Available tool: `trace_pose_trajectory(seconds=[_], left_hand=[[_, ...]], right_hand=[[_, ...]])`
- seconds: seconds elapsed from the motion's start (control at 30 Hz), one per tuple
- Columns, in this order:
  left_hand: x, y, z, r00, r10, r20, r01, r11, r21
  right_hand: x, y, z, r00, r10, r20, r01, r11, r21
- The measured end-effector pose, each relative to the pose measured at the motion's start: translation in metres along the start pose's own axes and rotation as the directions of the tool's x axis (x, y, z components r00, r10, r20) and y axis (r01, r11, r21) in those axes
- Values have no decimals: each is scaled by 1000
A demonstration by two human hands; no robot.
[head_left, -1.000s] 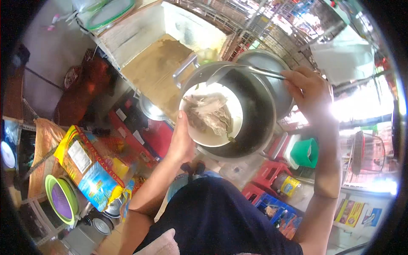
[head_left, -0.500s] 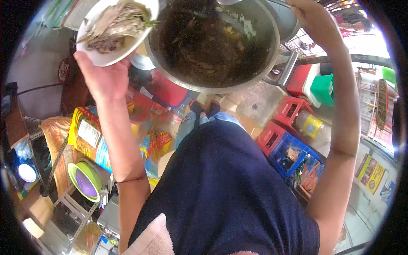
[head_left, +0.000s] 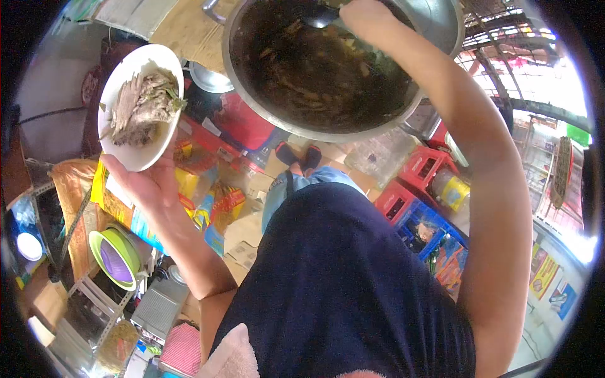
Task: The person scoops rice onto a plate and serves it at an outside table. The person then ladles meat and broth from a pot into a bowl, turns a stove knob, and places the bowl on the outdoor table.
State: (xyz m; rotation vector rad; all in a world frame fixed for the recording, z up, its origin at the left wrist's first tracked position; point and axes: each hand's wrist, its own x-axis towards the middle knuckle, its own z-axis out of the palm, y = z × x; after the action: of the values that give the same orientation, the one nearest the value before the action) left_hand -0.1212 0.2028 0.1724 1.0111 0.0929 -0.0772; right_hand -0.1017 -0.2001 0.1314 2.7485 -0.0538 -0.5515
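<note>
My left hand point(head_left: 150, 181) supports a white oval dish point(head_left: 175, 66) from below, tilted a little. Pale cooked meat in strands point(head_left: 142, 110), with some dark green leaf bits, lies in the dish. To the right stands a large metal pot point(head_left: 302, 130) with dark broth and scattered pieces of food point(head_left: 309, 69) inside. Over the pot's far side, my right hand point(head_left: 367, 17) is closed on a metal ladle point(head_left: 320, 19). The ladle's rounded end shows just left of the fingers, at the broth; most of its handle is hidden.
Below the pot are red crates point(head_left: 425, 165) and a blue crate point(head_left: 428, 230) with packets. A green basin point(head_left: 116, 258) and printed sacks point(head_left: 224, 201) stand on the left. A metal lid or bowl point(head_left: 211, 79) sits between dish and pot.
The dish in my left hand has moved down and slightly left, away from the pot's rim. My right hand has come left and inward over the pot. The camera view has shifted.
</note>
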Motion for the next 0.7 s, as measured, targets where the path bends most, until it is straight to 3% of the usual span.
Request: trace_pose_trajectory(seconds=[0.13, 0.17, 0.27, 0.4, 0.43, 0.5, 0.6, 0.7], left_hand=[[-6, -3, -15, 999, -28, 39, 30, 998, -54], [-7, -3, -14, 999, -25, 31, 27, 998, -50], [-10, 0, -12, 1000, -29, -7, 28, 999, -28], [-10, 1, -10, 999, -17, 41, 19, 999, -38], [-10, 1, -9, 999, -13, 38, 15, 999, -35], [-10, 3, -9, 1000, -8, 30, 9, 1000, -23], [-14, 3, 0, 1000, -3, 5, 3, 1000, -25], [-11, 3, -2, 1000, 6, -4, -6, 1000, -16]], right_hand=[[33, -35, 24, 999, 39, 32, -38, 999, -10], [34, -37, 20, 999, -19, -36, 20, 999, 29], [43, -39, 1, 997, 64, 38, -68, 994, 90], [-20, -12, -37, 995, -87, -43, 88, 996, 34], [-25, -2, -24, 974, -128, -189, 142, 988, 64], [-45, 15, -17, 928, -205, -312, 234, 971, 57], [-72, 27, 9, 965, -139, -224, 167, 980, 109], [-95, 38, 5, 979, -178, -101, 189, 976, 111]])
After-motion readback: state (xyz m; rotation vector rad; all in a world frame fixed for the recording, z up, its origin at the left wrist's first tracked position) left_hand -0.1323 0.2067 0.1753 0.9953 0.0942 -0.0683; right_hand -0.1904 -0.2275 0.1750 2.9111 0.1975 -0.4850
